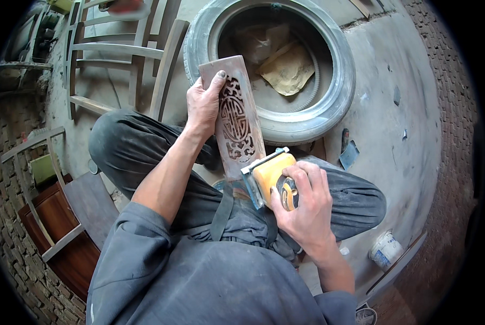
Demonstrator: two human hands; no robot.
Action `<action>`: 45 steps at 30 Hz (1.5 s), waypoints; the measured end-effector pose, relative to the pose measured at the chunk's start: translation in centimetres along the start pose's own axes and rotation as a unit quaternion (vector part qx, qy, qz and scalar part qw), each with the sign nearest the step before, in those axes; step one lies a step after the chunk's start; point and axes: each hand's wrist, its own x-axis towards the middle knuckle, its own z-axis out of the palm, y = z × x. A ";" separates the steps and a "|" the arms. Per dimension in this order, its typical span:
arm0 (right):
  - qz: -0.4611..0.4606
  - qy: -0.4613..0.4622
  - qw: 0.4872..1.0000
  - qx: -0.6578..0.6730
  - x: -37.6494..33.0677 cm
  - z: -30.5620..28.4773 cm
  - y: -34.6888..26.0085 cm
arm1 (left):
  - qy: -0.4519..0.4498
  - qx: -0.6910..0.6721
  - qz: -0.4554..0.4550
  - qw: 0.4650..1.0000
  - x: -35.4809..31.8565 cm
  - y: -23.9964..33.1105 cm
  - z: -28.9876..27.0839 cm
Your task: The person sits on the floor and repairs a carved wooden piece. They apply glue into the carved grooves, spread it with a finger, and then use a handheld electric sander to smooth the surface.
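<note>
My left hand [204, 103] grips a flat wooden panel [229, 73] by its upper left edge, thumb on the face and fingers behind. Scrollwork is cut through the panel's middle, and dust dulls its surface. The panel stands tilted above my lap, its upper part in front of the tire. My right hand [306, 203] is wrapped round a yellow and black power sander [268, 174]. The sander's pad edge is turned toward the panel's lower right edge; whether they touch I cannot tell.
A dusty tire [337, 81] lies ahead with crumpled yellow sandpaper [287, 69] inside. Wooden chair frames [137, 51] stand at the far left. On the right are a blue scrap [349, 155], a dark-handled tool [345, 140] and a white tub [386, 250]. Reddish-brown boards [55, 219] lean at left.
</note>
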 end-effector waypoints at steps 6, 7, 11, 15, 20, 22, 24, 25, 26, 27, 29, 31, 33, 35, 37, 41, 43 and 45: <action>-0.028 0.014 0.999 -0.002 6.3 0.9 0.9 | -0.014 0.000 0.003 1.000 0.2 -0.4 -0.1; -0.042 0.024 0.999 -0.003 7.5 1.2 0.8 | -0.014 0.004 0.005 1.000 0.1 -0.2 -0.1; -0.063 0.034 0.997 0.001 9.9 1.6 0.6 | -0.011 0.009 0.002 1.000 0.0 -0.1 -0.1; -0.057 0.008 0.998 -0.014 6.8 1.0 0.3 | -0.009 -0.002 0.006 1.000 0.4 -0.5 -0.3; -0.010 -0.004 1.000 0.010 0.0 0.0 0.1 | 0.001 0.001 0.004 1.000 0.2 -0.4 -0.1; -0.010 -0.005 1.000 0.022 0.2 0.1 0.3 | 0.000 -0.006 0.001 1.000 0.1 -0.3 -0.1; -0.013 0.000 0.999 0.039 1.2 0.1 0.8 | 0.002 0.001 0.004 1.000 -0.2 -0.2 0.0; -0.017 0.006 0.999 0.051 2.4 0.4 1.3 | 0.004 0.009 0.009 1.000 -0.2 0.1 0.0; -0.019 0.010 0.999 0.046 3.7 0.5 1.6 | 0.000 0.013 0.012 1.000 -0.2 0.1 0.1; -0.020 0.013 0.999 0.041 5.2 0.6 1.8 | -0.003 0.012 0.012 1.000 -0.2 0.0 0.1; -0.055 0.026 0.997 0.049 8.5 0.7 2.0 | -0.010 0.010 0.013 1.000 -0.1 0.0 0.1; -0.078 0.034 0.994 0.068 12.0 1.2 2.9 | -0.021 0.019 0.022 0.999 0.3 -0.3 -0.5; -0.063 0.024 0.995 0.069 15.4 1.1 3.1 | -0.035 0.035 0.022 0.999 0.5 -0.6 -0.6; -0.097 0.029 0.993 0.056 19.3 1.7 3.8 | -0.039 0.021 0.034 0.998 0.7 -0.5 -0.7; -0.211 0.064 0.975 -0.001 22.7 2.0 4.6 | -0.046 -0.010 0.031 0.998 0.4 -0.3 -0.2; -0.059 0.038 0.997 0.045 23.6 2.4 3.8 | -0.049 -0.010 0.025 0.998 0.0 -0.1 -0.5; -0.034 0.010 0.997 0.063 20.2 1.5 3.5 | -0.040 -0.008 0.031 0.999 0.2 -0.2 -0.3; -0.058 0.034 0.995 0.070 15.4 1.6 3.8 | -0.042 0.007 0.014 0.999 0.6 -0.7 -0.8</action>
